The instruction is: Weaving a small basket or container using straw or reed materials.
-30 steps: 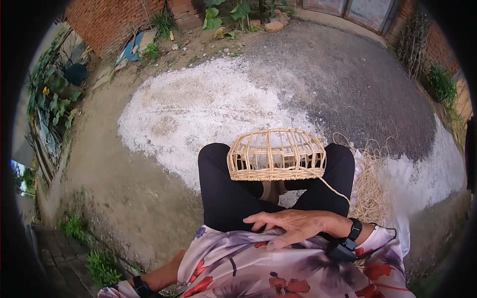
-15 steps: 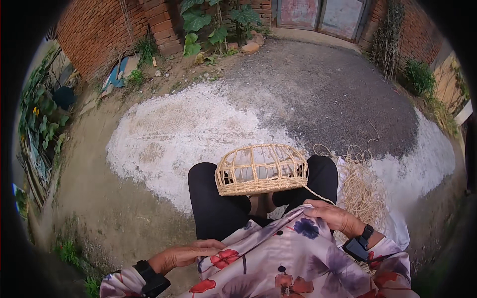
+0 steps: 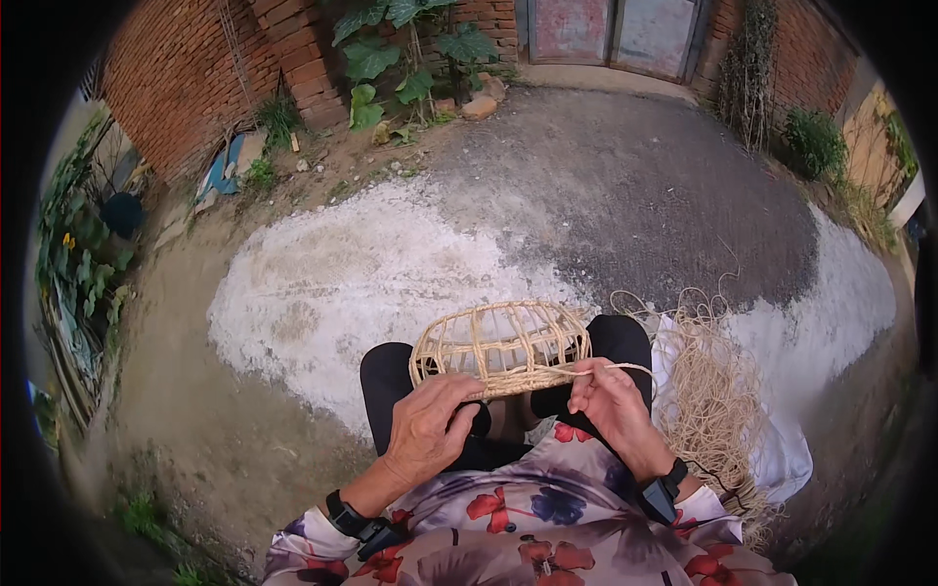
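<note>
An open-work woven basket [image 3: 501, 342], pale straw in colour, rests across my knees. My left hand [image 3: 430, 420] is closed on the near left part of its rim, fingers over the edge and thumb below. From the basket's right side a straw cord [image 3: 625, 367] runs out to the right. My right hand [image 3: 616, 408] pinches that cord close to the basket's near right corner, fingers bent. Black trousers [image 3: 385, 376] and a flowered shirt [image 3: 547, 508] lie beneath my hands.
A loose tangled heap of straw cord [image 3: 711, 391] lies on a white sheet [image 3: 782, 454] to my right. White powdery ground [image 3: 362, 259] and dark paving [image 3: 664, 176] spread ahead. Beyond stand a brick wall [image 3: 176, 88], leafy plants [image 3: 391, 59] and a metal door [image 3: 655, 34].
Both hands have left the shirt hem and moved up to the basket. The left now grips its rim, the right the cord. The basket has shifted slightly left and nearer.
</note>
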`<state>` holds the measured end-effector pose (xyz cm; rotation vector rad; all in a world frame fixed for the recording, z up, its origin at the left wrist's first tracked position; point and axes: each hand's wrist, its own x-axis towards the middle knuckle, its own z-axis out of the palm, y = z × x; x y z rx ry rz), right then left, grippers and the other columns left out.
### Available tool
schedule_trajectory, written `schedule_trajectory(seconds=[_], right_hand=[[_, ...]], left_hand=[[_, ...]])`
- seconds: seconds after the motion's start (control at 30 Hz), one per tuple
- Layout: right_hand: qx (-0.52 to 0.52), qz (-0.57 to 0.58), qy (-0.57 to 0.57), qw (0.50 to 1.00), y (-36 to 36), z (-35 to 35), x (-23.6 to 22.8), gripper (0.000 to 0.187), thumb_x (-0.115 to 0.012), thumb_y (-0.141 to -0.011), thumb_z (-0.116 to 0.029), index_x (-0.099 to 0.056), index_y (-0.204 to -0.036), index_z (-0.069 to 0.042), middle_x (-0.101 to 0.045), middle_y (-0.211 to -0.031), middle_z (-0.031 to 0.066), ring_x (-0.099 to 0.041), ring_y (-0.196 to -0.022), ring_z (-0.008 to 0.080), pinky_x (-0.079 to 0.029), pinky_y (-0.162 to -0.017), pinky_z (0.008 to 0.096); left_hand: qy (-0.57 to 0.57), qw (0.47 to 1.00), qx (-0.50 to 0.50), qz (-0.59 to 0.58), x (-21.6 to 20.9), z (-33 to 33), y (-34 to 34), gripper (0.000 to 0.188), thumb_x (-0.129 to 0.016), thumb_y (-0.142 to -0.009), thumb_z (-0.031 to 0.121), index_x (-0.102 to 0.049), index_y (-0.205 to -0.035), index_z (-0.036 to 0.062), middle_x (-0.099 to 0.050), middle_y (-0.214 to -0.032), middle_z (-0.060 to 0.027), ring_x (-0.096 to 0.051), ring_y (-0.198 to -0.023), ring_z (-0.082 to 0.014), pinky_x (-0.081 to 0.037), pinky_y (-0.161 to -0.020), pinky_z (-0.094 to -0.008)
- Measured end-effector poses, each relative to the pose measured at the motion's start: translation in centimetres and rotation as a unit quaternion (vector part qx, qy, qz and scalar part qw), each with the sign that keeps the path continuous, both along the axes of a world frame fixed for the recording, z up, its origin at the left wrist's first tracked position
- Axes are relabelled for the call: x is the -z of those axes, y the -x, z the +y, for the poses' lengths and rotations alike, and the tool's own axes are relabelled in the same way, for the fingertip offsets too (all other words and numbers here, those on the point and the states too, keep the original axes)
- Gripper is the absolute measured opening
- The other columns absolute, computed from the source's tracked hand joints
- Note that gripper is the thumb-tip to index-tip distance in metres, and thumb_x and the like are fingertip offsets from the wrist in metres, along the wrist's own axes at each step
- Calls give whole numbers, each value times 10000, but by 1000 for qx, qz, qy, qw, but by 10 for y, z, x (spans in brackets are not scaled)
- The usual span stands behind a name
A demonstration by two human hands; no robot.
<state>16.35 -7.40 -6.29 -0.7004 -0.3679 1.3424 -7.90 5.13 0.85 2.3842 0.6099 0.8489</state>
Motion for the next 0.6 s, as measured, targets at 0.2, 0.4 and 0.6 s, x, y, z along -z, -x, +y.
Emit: schedule_trajectory(seconds=[0.2,0.4,0.6], right_hand=[[16,-52,52,997,-12,-12,18,264,-492,-1013,-226,-586,-1091,9,-645,-810,64,-627,-686,134,-539,-657,285],[76,-52,42,995,-23,-4,30,173,-548,-989,-203,-577,-980,-32,-646,-797,57,-622,-657,123,-534,-617,268],[69,-68,-6,995,-23,-5,21,155,-543,-989,-195,-569,-975,-43,-642,-789,58,-621,-669,119,-532,-617,272]], left_hand=[[-101,986,97,92,0,12,-59,283,-627,-817,20,-606,-1098,53,-669,-972,-139,-647,-827,-321,-526,-705,-397],[-125,947,68,287,-5,-3,-82,325,-703,-794,187,-584,-1068,60,-664,-806,-145,-659,-691,-329,-504,-593,-421],[-168,930,23,327,-9,-9,-74,344,-749,-753,248,-588,-1011,88,-671,-822,-138,-658,-678,-316,-500,-576,-423]])
